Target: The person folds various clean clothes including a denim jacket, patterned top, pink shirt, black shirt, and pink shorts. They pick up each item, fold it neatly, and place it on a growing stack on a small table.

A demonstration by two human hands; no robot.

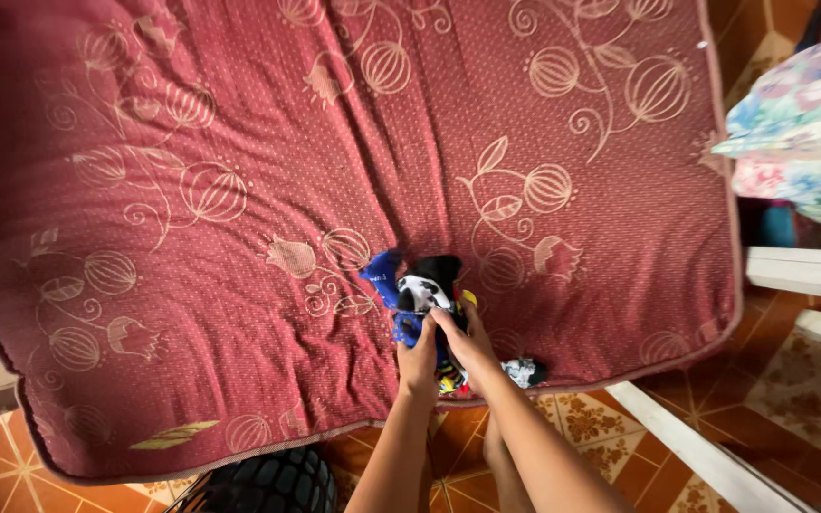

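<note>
A small blue, black and white garment (417, 294) is being folded on the maroon mattress (239, 190); both hands' fingers (448, 323) seem clamped on it, and pressing flat is called for next.

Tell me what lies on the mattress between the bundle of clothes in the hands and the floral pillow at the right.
Nothing: the head view shows only bare maroon mattress between the bundle of clothes and the floral pillow.

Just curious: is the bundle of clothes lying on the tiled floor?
No, the bundle of clothes rests on the red mattress, under both hands.
</note>
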